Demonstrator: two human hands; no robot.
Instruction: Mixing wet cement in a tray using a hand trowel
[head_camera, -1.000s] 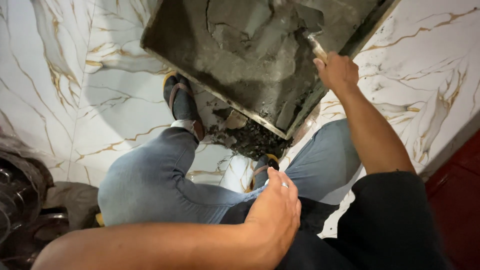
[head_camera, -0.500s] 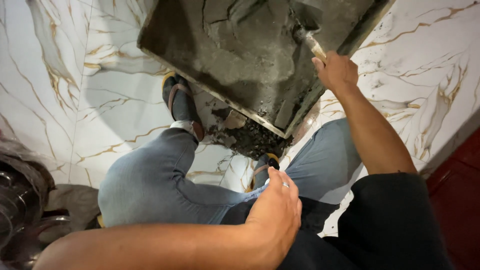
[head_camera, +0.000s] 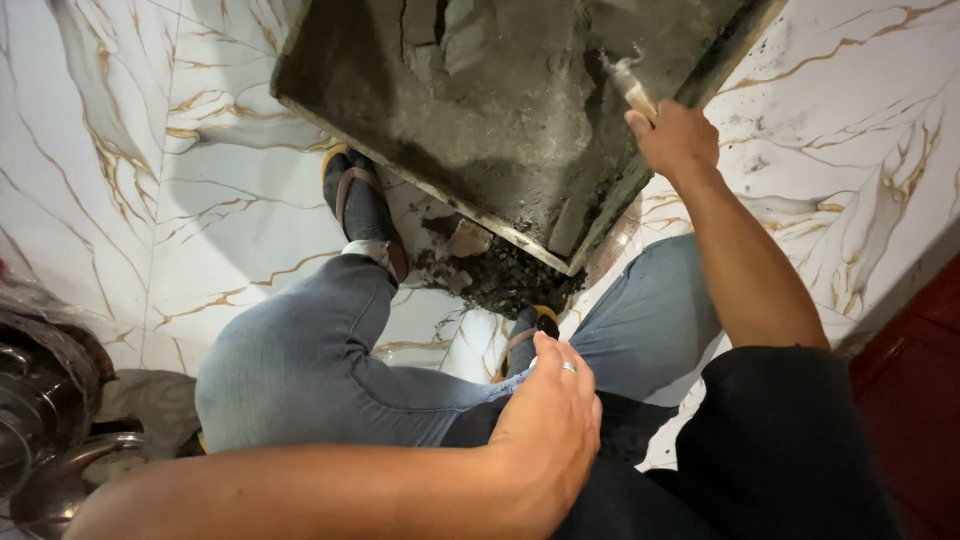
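Note:
My right hand (head_camera: 675, 138) grips the wooden handle of a trowel (head_camera: 628, 85) whose blade is in wet grey mortar (head_camera: 500, 100). The mortar fills a sunken rectangular patch of floor (head_camera: 330, 110) framed by white marble-look tiles. My left hand (head_camera: 550, 420), a ring on one finger, rests flat on my lap between my jeans-clad legs (head_camera: 300, 360). My sandalled feet (head_camera: 362, 205) stand at the near edge of the patch.
A small heap of mortar rubble and a broken piece (head_camera: 480, 260) lies between my feet. White gold-veined tiles (head_camera: 150, 180) surround the patch. Metal vessels (head_camera: 40, 420) sit at the lower left; a dark red surface (head_camera: 920, 400) borders the right.
The view has drifted slightly; my right hand has nudged the trowel a little up in the mortar. My left hand has stayed on my lap.

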